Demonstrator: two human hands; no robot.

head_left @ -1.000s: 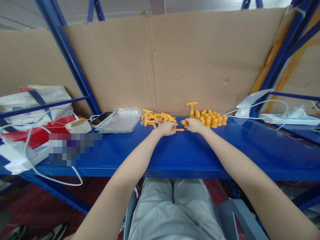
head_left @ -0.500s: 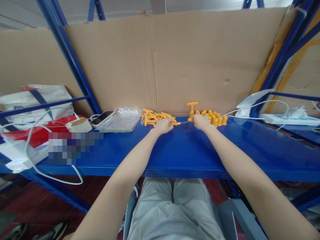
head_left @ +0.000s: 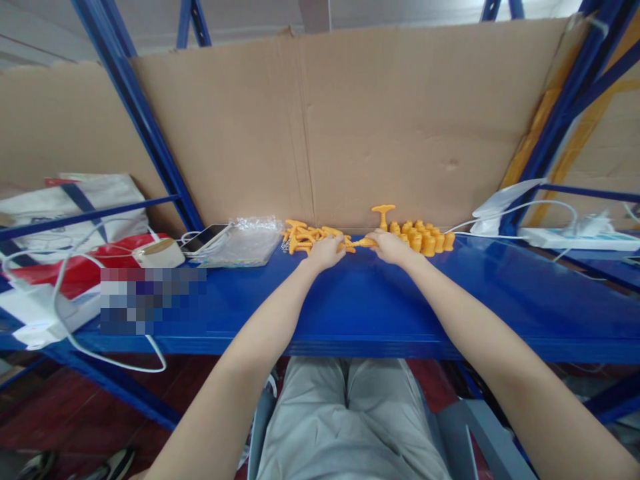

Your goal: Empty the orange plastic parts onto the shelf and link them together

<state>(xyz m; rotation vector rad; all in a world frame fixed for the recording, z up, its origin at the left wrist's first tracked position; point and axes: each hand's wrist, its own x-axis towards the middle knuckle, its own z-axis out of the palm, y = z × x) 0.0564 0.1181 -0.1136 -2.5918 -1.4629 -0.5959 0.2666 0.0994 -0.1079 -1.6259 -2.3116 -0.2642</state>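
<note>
My left hand [head_left: 326,253] is closed round an orange T-handled corkscrew [head_left: 350,248] lying sideways, its tip toward the right. An orange hollow sleeve [head_left: 369,243] is pinched in my right hand [head_left: 393,248], end to end with the corkscrew; the metal spiral is hidden. Behind and left of my left hand lies a pile of orange T-handled corkscrews [head_left: 305,233], some with bare metal spirals. Several orange sleeves [head_left: 425,239] stand in rows just right of my right hand. One corkscrew [head_left: 383,213] rises upright, handle up, behind that hand.
A clear plastic bag [head_left: 247,243] and a phone [head_left: 207,235] lie left of the pile on the blue shelf [head_left: 370,307]. White cables and a charger [head_left: 159,252] are farther left. A cardboard sheet [head_left: 390,127] backs the shelf; a power strip [head_left: 580,239] sits right.
My right hand has moved slightly left, away from the standing sleeves, bringing an orange sleeve to the corkscrew. The spiral that showed between my hands is now covered. My left hand stays put.
</note>
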